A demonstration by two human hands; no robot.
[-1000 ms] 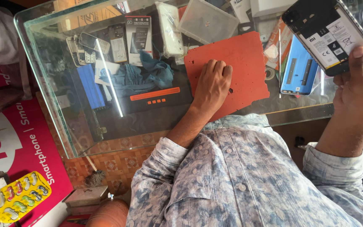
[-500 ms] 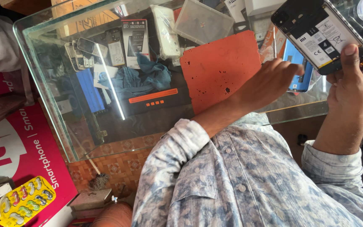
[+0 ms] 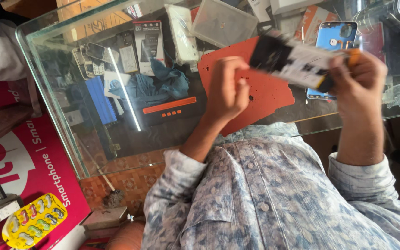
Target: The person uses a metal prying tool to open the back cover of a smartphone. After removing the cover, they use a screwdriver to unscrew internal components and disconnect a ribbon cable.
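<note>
My right hand grips an opened phone with its back off, showing a black and white battery, blurred by motion. An orange-tipped thing sticks out of the same hand by the fingers. My left hand is curled into a fist just below the phone's left end, raised above an orange work mat on the glass counter. I cannot tell whether the fist pinches anything small.
The glass counter has shelves below with phone boxes, old handsets and a blue cloth. A blue phone frame and a clear plastic box lie on top. A yellow tray sits on a red sign at lower left.
My left hand has lifted off the orange mat, swung right, then curled up beside the phone. My right hand has brought the phone down and left toward it.
</note>
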